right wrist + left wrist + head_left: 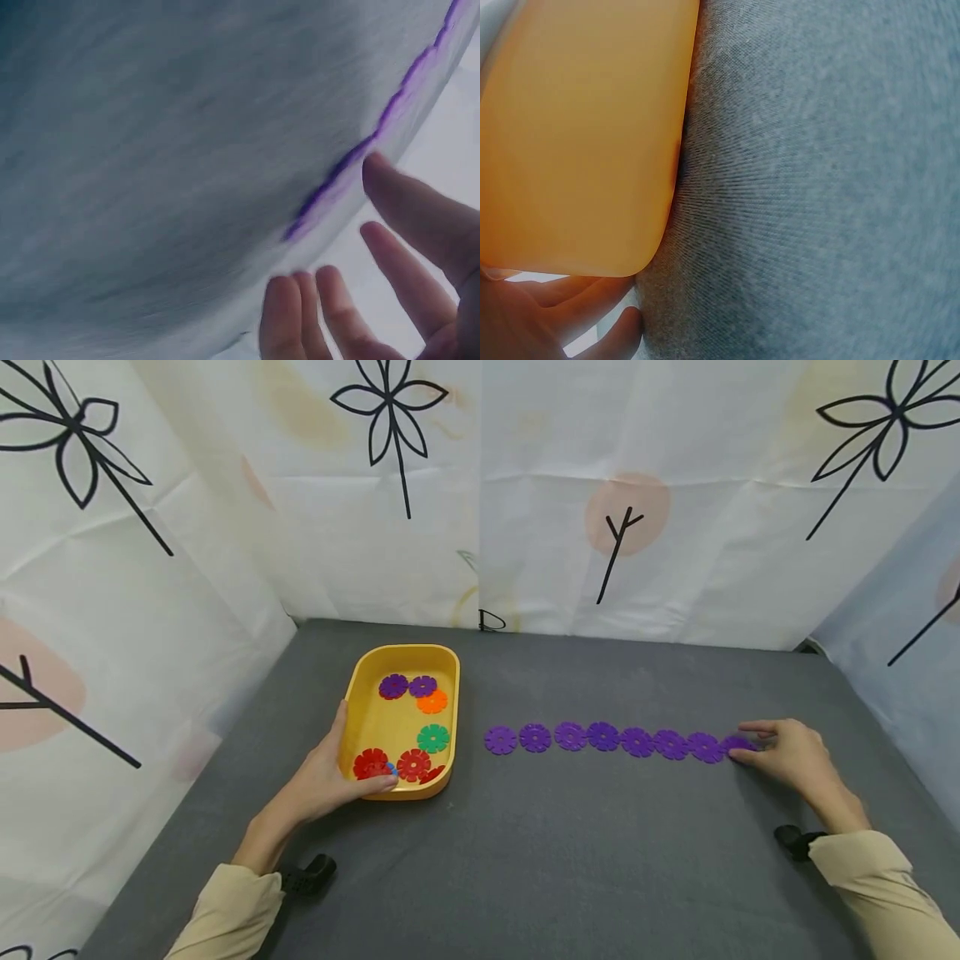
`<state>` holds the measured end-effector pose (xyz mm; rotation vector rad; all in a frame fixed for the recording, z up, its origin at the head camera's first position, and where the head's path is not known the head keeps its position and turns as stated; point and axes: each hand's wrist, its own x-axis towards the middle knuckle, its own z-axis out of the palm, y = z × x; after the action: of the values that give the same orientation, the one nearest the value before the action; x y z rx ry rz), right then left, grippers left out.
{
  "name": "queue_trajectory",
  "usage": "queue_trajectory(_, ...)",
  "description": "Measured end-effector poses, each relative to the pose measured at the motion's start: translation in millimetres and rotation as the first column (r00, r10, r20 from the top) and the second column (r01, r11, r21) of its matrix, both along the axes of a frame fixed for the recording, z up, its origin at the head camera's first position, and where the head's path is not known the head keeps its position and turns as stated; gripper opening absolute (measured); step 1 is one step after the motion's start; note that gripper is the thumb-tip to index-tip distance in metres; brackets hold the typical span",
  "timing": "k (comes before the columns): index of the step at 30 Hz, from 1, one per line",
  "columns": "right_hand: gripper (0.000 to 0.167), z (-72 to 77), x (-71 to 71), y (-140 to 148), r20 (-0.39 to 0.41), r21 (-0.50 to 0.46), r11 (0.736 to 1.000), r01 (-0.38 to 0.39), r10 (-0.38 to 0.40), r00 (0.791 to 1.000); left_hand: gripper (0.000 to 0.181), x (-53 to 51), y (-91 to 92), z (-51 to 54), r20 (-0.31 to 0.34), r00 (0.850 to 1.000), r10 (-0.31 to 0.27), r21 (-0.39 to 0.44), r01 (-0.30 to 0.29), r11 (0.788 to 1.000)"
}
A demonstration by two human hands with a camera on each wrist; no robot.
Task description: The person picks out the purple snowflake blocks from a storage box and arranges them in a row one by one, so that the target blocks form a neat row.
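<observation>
My left hand [330, 777] holds a yellow tray [347, 714] at its near left corner, thumb over the rim and fingers along the outer left side. In the left wrist view, the tray's smooth side [585, 142] hides much of that hand. A row of purple flower-shaped discs [603, 737] runs across the grey table. At the row's right end, my right hand [798, 760] has thumb and index finger spread around the last purple disc [738, 744]. The right wrist view shows the fingers apart, with the thumb [405, 199] close to the purple row [401, 94].
Inside the tray lie red discs [413, 765], a green disc [433, 738], an orange disc [432, 702] and purple discs [393, 686]. A patterned white cloth [540, 552] stands behind and beside the grey tabletop [525, 860].
</observation>
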<state>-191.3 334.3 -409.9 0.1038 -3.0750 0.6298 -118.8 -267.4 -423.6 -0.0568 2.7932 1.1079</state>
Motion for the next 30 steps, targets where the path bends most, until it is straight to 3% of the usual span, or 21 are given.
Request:
queue_trajectory(3, 0.041, 3.8, -1.5, -27, -0.096, -0.018, 0.997, -0.078, 0.076, 0.992, 0.138, 1.5, -2.1, 0.5, 0.004, 1.0, 0.006, -0.014, -0.006, 1.0)
queue_trajectory(6, 0.035, 14.6, -3.7, -67, -0.141, -0.079, 0.981, -0.176, 0.164, 0.976, 0.138, 2.4, -3.6, 0.6, -0.002, 1.0, 0.006, -0.014, -0.006, 1.0)
queue_trajectory(8, 0.032, 23.7, -6.9, -97, -0.171, -0.118, 0.961, -0.249, 0.227, 0.959, 0.137, 2.1, -3.7, 0.2, -0.011, 1.0, 0.003, -0.004, -0.003, 1.0)
queue_trajectory(12, 0.025, 35.4, -18.1, -159, -0.247, -0.162, 0.904, -0.396, 0.351, 0.903, 0.135, 0.3, -2.3, -1.4, -0.026, 1.0, -0.004, 0.016, 0.004, 1.0)
queue_trajectory(20, 0.027, 42.5, -31.0, -270, -0.227, -0.201, 0.826, -0.527, 0.484, 0.845, 0.136, -2.4, 1.2, -4.2, -0.032, 0.999, -0.021, 0.026, 0.021, 0.999)
queue_trajectory(26, 0.03, 41.2, -41.8, -324, -0.22, -0.268, 0.768, -0.582, 0.54, 0.813, 0.138, -3.0, 0.4, -2.8, -0.03, 0.999, -0.025, 0.033, 0.026, 0.999)
queue_trajectory(30, 0.031, 36.0, -48.7, -353, -0.215, -0.278, 0.742, -0.61, 0.571, 0.792, 0.138, -1.6, -1.5, -2.7, -0.019, 1.0, -0.023, 0.028, 0.024, 0.999)
